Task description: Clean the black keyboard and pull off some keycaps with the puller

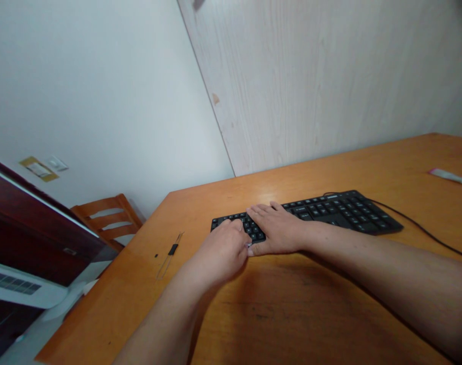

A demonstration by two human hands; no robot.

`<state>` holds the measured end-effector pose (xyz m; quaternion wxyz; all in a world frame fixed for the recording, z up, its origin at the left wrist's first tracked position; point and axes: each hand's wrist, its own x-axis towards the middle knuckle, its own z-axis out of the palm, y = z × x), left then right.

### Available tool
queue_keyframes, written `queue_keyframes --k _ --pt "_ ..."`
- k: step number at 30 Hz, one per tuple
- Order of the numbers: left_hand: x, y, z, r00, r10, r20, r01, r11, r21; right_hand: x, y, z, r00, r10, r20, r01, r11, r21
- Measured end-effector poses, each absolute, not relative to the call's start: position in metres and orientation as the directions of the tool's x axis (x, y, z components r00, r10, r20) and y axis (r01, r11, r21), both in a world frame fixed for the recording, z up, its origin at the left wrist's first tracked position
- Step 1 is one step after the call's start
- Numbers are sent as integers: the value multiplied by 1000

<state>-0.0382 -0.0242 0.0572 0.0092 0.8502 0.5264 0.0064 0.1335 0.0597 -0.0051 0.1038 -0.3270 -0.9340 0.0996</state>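
1. The hands are both on the left part of the keyboard, which lies on the table with its number pad off to the right. From my end they look close together, nearly meeting at the near edge.
2. The left hand is curled over the keys at the left end, fingers bent under. I cannot tell whether it pinches anything, because its knuckles hide the fingertips. A small pale spot shows between it and the right thumb, too small for me to identify.
3. The right hand is laid flat with fingers spread across the keys, gripping nothing. I read it as the brace for the left hand's work.
4. To do this well, I would load the right palm evenly and press straight down, so the keyboard neither slides nor tips while the left fingers work.
5. I would move the left fingers in small, slow amounts and tilt the knuckles aside, since the contact point is hidden from me here.
6. Left of the left hand lie a thin wire tool with a black middle and, just beside it, a tiny black piece. I would keep the left forearm from sweeping them.
7. The cable trails off to the right; I would leave it slack.
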Motion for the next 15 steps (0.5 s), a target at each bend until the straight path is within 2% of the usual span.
queue_keyframes --k 4,9,15 --pt "-48 -13 53 410 910 62 909 -413 48 134 60 -5 -766 630 127 588 766 -260" --pt "-58 10 38 302 922 241 951 -308 -12 134 60 -5 -770 624 135 579 772 -265" --pt "-58 23 28 279 931 236 960 -264 -93 134 62 -6 -775 618 134 576 777 -256"
